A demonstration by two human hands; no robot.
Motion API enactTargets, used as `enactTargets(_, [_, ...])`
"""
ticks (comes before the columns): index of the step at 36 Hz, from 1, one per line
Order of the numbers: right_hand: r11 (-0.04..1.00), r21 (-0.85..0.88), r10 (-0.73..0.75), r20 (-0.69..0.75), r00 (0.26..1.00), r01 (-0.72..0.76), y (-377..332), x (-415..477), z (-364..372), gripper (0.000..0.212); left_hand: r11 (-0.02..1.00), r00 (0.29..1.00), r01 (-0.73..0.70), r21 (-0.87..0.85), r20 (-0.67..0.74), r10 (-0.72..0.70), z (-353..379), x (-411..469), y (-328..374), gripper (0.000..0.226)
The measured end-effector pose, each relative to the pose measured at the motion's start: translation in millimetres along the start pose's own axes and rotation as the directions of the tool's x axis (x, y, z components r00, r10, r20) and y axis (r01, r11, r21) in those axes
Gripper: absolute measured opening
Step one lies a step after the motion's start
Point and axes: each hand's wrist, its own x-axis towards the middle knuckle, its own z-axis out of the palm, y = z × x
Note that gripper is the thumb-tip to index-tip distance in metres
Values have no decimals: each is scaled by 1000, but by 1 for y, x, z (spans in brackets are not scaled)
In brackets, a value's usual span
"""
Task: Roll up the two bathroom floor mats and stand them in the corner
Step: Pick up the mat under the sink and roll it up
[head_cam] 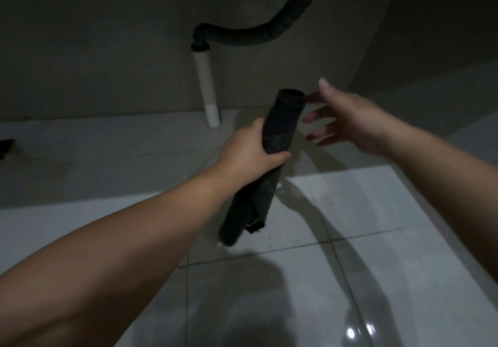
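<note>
Dark fabric, rolled tight: your left hand [249, 149] wraps the rolled mat [265, 163] mid-length at frame centre, tilted above the tiled floor [350, 212]. Your right hand [347, 117] hovers beside its top end, grip wide, holding nothing. The roll looks soft and light; a loose flap low down may unwind, so hold across it. The second mat is out of view, and dim light blurs the corner.
</note>
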Motion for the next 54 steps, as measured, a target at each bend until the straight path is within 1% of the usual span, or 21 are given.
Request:
enactTargets(2, [989,-150,-11,12,1000,12,-11,-2,0,71,979,992,-108,176,84,94,6,-3,4,56])
enactTargets(4, [952,-306,-32,-7,999,28,-7,-2,12,69,912,974,-218,346,128,185,14,-5,7,52])
enactTargets(6, [936,-349,-69,-55,996,46,4,1,21,51,881,967,-248,404,151,203,16,-4,6,60])
enactTargets(7, [942,-329,-91,-78,993,61,10,2,20,39,901,966,-240,360,177,187,14,-4,3,65])
enactTargets(9, [953,-289,-132,-128,983,90,19,4,9,22,985,950,-146,92,291,114,6,-6,-5,75])
enactTargets(11, [972,-205,-151,-159,976,117,28,6,-6,12,981,916,12,-191,395,65,0,-10,-18,79])
enactTargets(12, [981,-142,-152,-163,975,129,32,6,-13,11,965,894,79,-251,447,43,-1,-12,-26,79])
enactTargets(14, [985,-29,-173,-146,974,171,37,8,-24,13,967,827,140,-212,562,4,-4,-16,-40,79])
enactTargets(17, [980,88,-172,-97,980,181,44,9,-35,19,986,762,111,-122,647,-6,-3,-22,-48,82])
enactTargets(21, [991,106,-80,-42,996,84,56,8,-38,15,1000,779,23,-6,627,-14,7,-23,-42,71])
enactTargets(24, [981,152,112,74,991,-122,64,5,-45,36,997,797,-8,76,602,-40,9,-21,-43,63])
enactTargets(26, [963,120,215,199,956,-242,72,0,-49,49,996,801,-19,90,597,-38,9,-21,-45,58])
enactTargets(30, [958,44,253,337,907,-284,86,-8,-53,58,998,740,18,66,670,-57,7,-21,-45,59])
enactTargets(32, [963,43,239,327,914,-268,88,-9,-56,58,997,708,46,62,702,-76,6,-21,-42,62])
enactTargets(36, [958,142,219,188,957,-247,94,-5,-58,48,995,691,84,44,717,-91,9,-23,-34,71])
enactTargets(40, [922,196,295,206,933,-335,104,-6,-58,44,994,700,100,51,706,-107,22,-32,-29,85])
enactTargets(42, [892,228,337,243,909,-392,109,-7,-58,41,992,754,50,116,647,-114,29,-34,-28,73])
enactTargets(44, [862,261,374,250,893,-434,113,-8,-57,38,968,842,-57,244,533,-84,32,-34,-25,61])
enactTargets(46, [838,297,405,224,887,-457,115,-7,-59,33,929,900,-158,335,436,-4,36,-35,-24,63])
enactTargets(50, [806,353,471,107,876,-476,113,-5,-63,14,882,922,-254,397,375,97,46,-36,-23,79])
enactTargets(54, [867,281,380,157,912,-410,114,-11,-64,26,870,891,-302,390,440,112,50,-34,-25,66])
